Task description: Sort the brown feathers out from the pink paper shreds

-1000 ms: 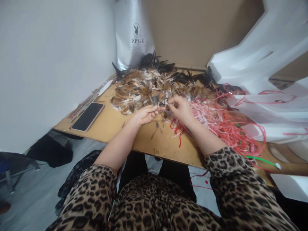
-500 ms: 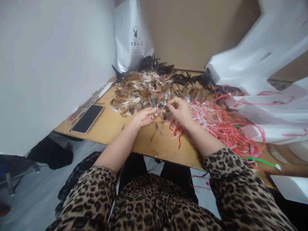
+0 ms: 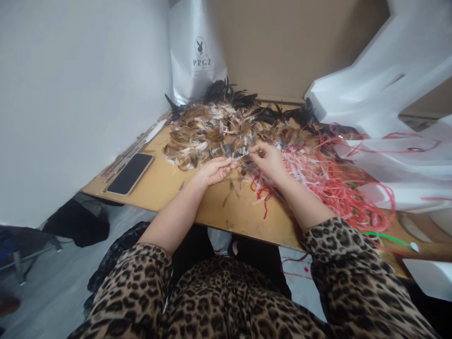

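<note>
My left hand point(image 3: 219, 171) is closed in a pinch above the front of the table. It grips one end of a thin white strand point(image 3: 241, 156), which looks drawn out straight. At the strand's other end, the fingertips of my right hand point(image 3: 267, 161) are pinched together. Just beyond both hands spreads a pile of brown and white feathers point(image 3: 197, 136). To the right of my right hand lies a heap of red and pink strips point(image 3: 318, 179). Whether a feather is also between my fingers is too small to make out.
A phone point(image 3: 130, 174) lies at the table's left side. Black feathers point(image 3: 229, 96) sit behind the brown ones, before a white printed bag point(image 3: 197, 56). White plastic bags point(image 3: 374, 75) crowd the right. A green strip point(image 3: 390, 238) lies near the right edge of the wooden table point(image 3: 169, 188).
My hands have moved slightly apart, with the right one shifting a little to the right. The white strand, loosely curved before, now runs straighter between my fingers.
</note>
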The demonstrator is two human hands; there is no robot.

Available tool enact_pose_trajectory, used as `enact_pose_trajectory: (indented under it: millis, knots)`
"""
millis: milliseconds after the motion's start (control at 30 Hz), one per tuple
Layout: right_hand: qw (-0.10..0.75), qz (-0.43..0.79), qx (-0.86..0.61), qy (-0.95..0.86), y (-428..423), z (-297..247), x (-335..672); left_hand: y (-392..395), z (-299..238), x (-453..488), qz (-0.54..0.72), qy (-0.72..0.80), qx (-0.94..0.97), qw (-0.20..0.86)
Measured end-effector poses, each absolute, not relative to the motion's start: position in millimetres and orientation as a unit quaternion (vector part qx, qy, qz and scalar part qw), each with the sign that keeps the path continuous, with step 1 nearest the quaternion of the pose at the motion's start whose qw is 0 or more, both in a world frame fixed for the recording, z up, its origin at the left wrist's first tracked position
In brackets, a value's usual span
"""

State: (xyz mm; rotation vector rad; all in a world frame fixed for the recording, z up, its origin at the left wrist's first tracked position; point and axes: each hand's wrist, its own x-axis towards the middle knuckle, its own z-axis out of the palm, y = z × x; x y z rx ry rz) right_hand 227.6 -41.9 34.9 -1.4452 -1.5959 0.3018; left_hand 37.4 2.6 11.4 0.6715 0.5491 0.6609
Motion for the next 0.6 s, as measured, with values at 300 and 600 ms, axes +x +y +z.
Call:
enact_pose_trajectory:
  millis: [300, 600]
  knots:
    - [0.375, 0.225, -0.523, -0.732, -53, 42, 212, 1, 11, 38, 0.305, 0.262, 0.363, 0.841]
    - [0.366, 0.250, -0.534, -0.720, -47, 37, 218, 2, 10, 37, 0.304, 0.270, 0.377, 0.832]
